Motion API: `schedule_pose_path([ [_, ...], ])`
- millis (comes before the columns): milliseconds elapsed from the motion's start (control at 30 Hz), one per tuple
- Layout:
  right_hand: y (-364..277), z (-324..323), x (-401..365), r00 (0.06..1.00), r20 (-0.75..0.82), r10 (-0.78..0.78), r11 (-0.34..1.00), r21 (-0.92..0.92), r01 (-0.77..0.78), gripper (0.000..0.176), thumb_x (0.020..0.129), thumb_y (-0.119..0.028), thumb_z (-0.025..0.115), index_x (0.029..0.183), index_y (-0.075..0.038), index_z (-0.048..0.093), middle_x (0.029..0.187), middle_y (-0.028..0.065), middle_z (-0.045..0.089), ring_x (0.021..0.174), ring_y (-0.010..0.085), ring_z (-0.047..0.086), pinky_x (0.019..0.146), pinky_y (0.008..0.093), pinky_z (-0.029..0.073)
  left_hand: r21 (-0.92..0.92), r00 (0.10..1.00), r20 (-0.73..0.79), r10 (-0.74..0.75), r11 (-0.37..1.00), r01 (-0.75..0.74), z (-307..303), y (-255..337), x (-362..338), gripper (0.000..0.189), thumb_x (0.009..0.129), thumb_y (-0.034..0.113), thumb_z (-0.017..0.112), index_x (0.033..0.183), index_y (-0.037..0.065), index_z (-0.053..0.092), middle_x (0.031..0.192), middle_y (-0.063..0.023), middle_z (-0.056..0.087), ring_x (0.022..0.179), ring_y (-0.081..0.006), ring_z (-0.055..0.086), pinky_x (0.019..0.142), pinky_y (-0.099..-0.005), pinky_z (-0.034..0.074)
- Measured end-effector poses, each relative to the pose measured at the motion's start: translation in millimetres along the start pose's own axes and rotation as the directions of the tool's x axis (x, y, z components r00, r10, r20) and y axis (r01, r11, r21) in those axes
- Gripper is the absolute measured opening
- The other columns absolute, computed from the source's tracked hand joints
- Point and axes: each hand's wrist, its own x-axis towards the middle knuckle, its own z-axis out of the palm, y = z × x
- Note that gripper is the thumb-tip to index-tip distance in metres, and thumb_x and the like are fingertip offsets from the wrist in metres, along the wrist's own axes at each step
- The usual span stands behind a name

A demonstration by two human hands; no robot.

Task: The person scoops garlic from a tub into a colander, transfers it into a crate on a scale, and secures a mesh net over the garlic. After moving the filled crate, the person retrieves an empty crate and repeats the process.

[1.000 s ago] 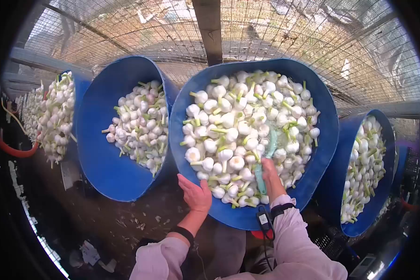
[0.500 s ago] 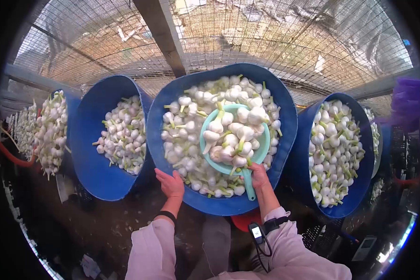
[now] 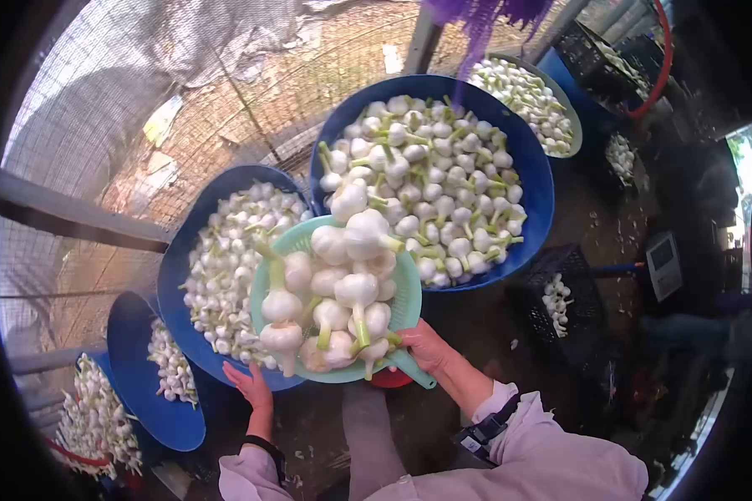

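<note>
A mint-green plastic colander (image 3: 407,288) with a handle is heaped with garlic bulbs (image 3: 356,290). My right hand (image 3: 430,344) is closed on it where the handle meets the rim. The colander is raised and overlaps a blue tub (image 3: 172,271) of garlic. My left hand (image 3: 252,391) holds nothing; its fingers are stretched out at that tub's near edge, below the colander's left side. Just beyond the colander stands another blue tub (image 3: 536,188), filled with garlic.
On the left are a mostly bare blue tub (image 3: 138,376) and more garlic (image 3: 100,417). A pale tub (image 3: 572,125) of garlic stands at the back right. A black crate (image 3: 572,309) with garlic and a scale-like device (image 3: 664,265) are on the right. Mesh fencing (image 3: 226,108) runs behind the tubs.
My view has turned to the right. The filled colander in my right hand has lifted off the tub's garlic and come nearer. My left hand stays open near the tub's edge.
</note>
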Motion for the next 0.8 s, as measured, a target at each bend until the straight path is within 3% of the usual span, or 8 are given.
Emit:
schedule_pose_path([
  [133,-47.9,-84.6,-140.1,0.970,-0.172,-0.172,0.978,0.089,0.189,0.051,0.073,0.006,0.049,0.121,-0.001,0.034,0.098,0.0181,0.055,0.072,0.0287,0.061,0.043,0.0349,0.053,-0.100,0.832,0.194,0.520,0.854,-0.510,49.2,115.0,-82.2,0.074,0.078,0.030,0.050,0.133,-0.002,0.011,0.137,-0.0242,0.010,0.127,-0.0378,0.012,0.103,-0.0430,0.012],
  [267,-72.0,-185.0,-280.0,0.779,-0.513,-0.361,0.912,-0.019,0.410,0.038,0.075,-0.008,0.061,0.110,-0.001,0.048,0.089,0.0105,0.059,0.064,0.0192,0.060,0.042,0.0286,0.050,-0.280,0.571,0.319,0.756,0.651,-0.705,113.0,221.9,-159.1,0.072,0.078,0.029,0.050,0.132,-0.002,0.014,0.137,-0.0248,0.012,0.127,-0.0382,0.016,0.103,-0.0421,0.016],
  [333,-88.5,-229.1,-332.4,0.565,-0.698,-0.440,0.854,-0.131,0.504,0.034,0.071,-0.006,0.061,0.103,0.001,0.052,0.078,0.0098,0.059,0.056,0.0187,0.058,0.037,0.0281,0.046,-0.359,0.523,0.443,0.728,0.679,-0.640,137.4,260.9,-209.6,0.071,0.077,0.026,0.050,0.133,-0.001,0.014,0.137,-0.0242,0.013,0.127,-0.0377,0.016,0.103,-0.0411,0.017],
  [467,-122.9,-361.4,-386.4,0.068,-0.758,-0.649,0.761,-0.648,0.041,0.067,0.067,0.001,0.055,0.128,-0.012,0.031,0.105,0.0212,0.051,0.068,0.0259,0.060,0.044,0.0319,0.048,-0.340,0.392,0.652,0.649,0.713,-0.614,180.5,282.8,-307.8,0.068,0.078,0.022,0.049,0.133,0.001,0.014,0.137,-0.0230,0.014,0.127,-0.0358,0.017,0.102,-0.0380,0.020],
  [500,-124.0,-392.4,-385.9,0.080,-0.764,-0.640,0.768,-0.639,0.050,0.067,0.067,0.001,0.055,0.128,-0.012,0.031,0.105,0.0212,0.051,0.068,0.0259,0.060,0.044,0.0319,0.048,-0.338,0.366,0.685,0.630,0.720,-0.606,184.1,280.7,-324.0,0.067,0.079,0.023,0.048,0.133,0.001,0.014,0.137,-0.0223,0.014,0.127,-0.0357,0.017,0.102,-0.0377,0.021],
  [567,-111.6,-467.7,-374.9,0.168,-0.441,-0.882,0.184,-0.650,-0.737,0.082,0.066,0.000,0.053,0.135,-0.022,0.015,0.123,0.0269,0.035,0.076,0.0349,0.059,0.055,0.0381,0.050,-0.260,0.336,0.753,0.565,0.725,-0.637,193.2,274.3,-350.5,0.066,0.081,0.027,0.047,0.132,0.000,0.015,0.137,-0.0220,0.014,0.126,-0.0356,0.018,0.102,-0.0375,0.021],
  [700,-103.3,-524.4,-351.7,0.244,-0.590,-0.769,0.085,-0.473,-0.877,0.080,0.066,-0.002,0.053,0.135,-0.021,0.016,0.129,0.0270,0.027,0.078,0.0407,0.057,0.065,0.0424,0.048,-0.139,0.345,0.833,0.432,0.769,-0.624,200.3,257.4,-369.4,0.064,0.082,0.030,0.046,0.131,-0.001,0.018,0.136,-0.0228,0.015,0.125,-0.0360,0.021,0.101,-0.0377,0.023],
  [800,-101.2,-517.3,-361.0,-0.102,-0.609,-0.786,0.442,-0.439,-0.783,0.081,0.066,-0.002,0.051,0.136,-0.020,0.013,0.132,0.0255,0.025,0.082,0.0407,0.056,0.068,0.0436,0.047,-0.100,0.423,0.815,0.397,0.814,-0.573,203.7,232.1,-357.8,0.063,0.083,0.030,0.044,0.130,-0.004,0.020,0.135,-0.0237,0.019,0.126,-0.0346,0.021,0.102,-0.0363,0.021],
])
